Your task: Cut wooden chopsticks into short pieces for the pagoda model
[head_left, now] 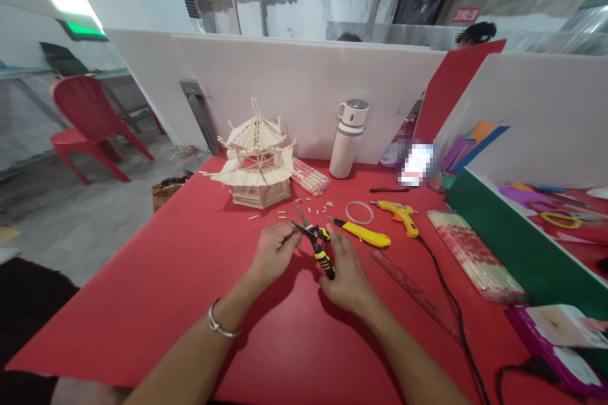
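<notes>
Right in the middle of the frame, here's the action: my right hand is wrapped round the yellow-and-black cutters, blades parted and pointing up and left. My left hand, just left of them, has its fingertips pinched on a pale stick, whose small end shows right at the blades. There's a silver bracelet on that wrist, lower left of centre.

Just above my hands, short stick offcuts lie scattered over the red tabletop. Up and left of centre stands the tiered stick pavilion, pale roofs and all, with a wrapped stick bundle behind its right side. The white flask is upright, upper centre, near the white partition.

Over to the right of my hands now: a yellow utility knife, near it a clear ring, then the yellow glue gun, its black cord trailing to the lower right. A red see-through ruler lies slantwise below the knife. Far right, a bigger stick packet lies just beside the green panel.
</notes>
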Demonstrator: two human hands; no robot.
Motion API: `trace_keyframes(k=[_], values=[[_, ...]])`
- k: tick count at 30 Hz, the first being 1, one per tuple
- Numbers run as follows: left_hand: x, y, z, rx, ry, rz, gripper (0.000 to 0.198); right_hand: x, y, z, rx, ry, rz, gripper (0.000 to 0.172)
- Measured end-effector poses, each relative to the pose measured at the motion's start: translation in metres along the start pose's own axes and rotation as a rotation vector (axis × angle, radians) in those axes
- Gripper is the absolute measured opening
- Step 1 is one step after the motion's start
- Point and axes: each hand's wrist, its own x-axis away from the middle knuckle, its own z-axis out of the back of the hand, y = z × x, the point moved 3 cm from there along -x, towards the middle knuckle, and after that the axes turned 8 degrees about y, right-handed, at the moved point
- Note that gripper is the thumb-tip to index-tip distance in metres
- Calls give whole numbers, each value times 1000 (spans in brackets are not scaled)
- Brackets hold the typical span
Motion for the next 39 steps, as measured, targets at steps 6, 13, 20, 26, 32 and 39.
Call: trace_keyframes(k=[6,13,20,26,32,39], values=[[-1,2,0,-16,10,-25,27,0,2,0,3,-10,-12,91],[-2,2,2,13,29,-8,24,-1,2,2,-2,47,43,81],[0,-2,0,88,37,52,21,-5,4,8,65,103,101,71],[2,-1,-4,135,61,126,14,-3,4,3,50,124,127,69],[2,3,0,47,109,27,16,-3,5,-2,-18,174,123,70],[4,5,-3,40,244,-17,13,-4,3,-1,19,189,117,62]])
